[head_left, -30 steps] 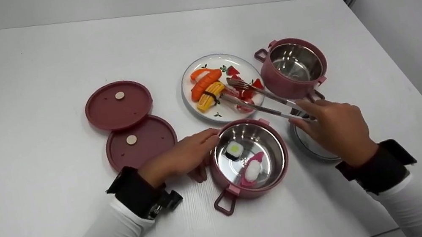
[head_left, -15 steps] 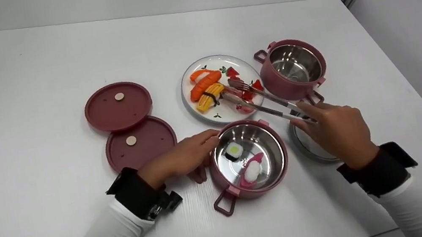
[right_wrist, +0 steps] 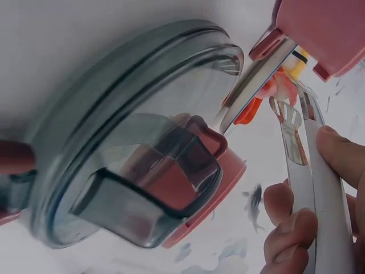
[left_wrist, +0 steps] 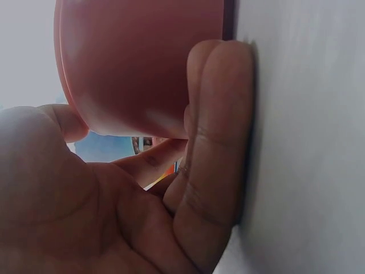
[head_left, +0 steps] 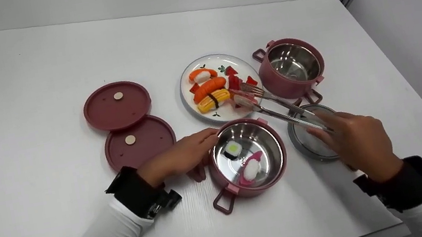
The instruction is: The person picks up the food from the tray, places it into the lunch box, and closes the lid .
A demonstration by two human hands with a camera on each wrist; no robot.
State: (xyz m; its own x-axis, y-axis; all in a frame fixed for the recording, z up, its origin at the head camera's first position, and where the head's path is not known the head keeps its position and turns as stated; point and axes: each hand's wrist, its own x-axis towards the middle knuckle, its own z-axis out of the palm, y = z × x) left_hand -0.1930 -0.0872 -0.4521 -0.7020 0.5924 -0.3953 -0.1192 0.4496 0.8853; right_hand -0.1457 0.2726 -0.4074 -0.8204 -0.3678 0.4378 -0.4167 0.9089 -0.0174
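Note:
My left hand (head_left: 187, 153) rests against the outer wall of the nearer pink pot (head_left: 223, 191), fingers fairly straight and thumb by the rim. A cucumber sushi roll (head_left: 233, 149) and a pink-and-white sushi piece (head_left: 251, 170) lie inside that pot. My right hand (head_left: 358, 141) grips metal tongs (head_left: 288, 116) with white handles, one tip slotted like a fork. Their tips reach over a plate (head_left: 186, 71) of toy sushi, beside a pink piece (right_wrist: 282, 88); whether they pinch it I cannot tell. An orange piece (head_left: 210, 88) and a yellow black-banded piece (head_left: 214, 100) lie to its left.
A second pink pot (head_left: 286, 84) stands right of the plate, with only bare metal showing inside. Beneath the tongs and right hand lies a clear, grey-rimmed lid (head_left: 310, 142). Two dark red lids (head_left: 106, 110) overlap at left. Walls border the white table (head_left: 37, 79).
My right hand has moved right and towards me, and the tongs' tips have shifted slightly right. The orange and yellow pieces have turned and slid a little. My left hand holds its place.

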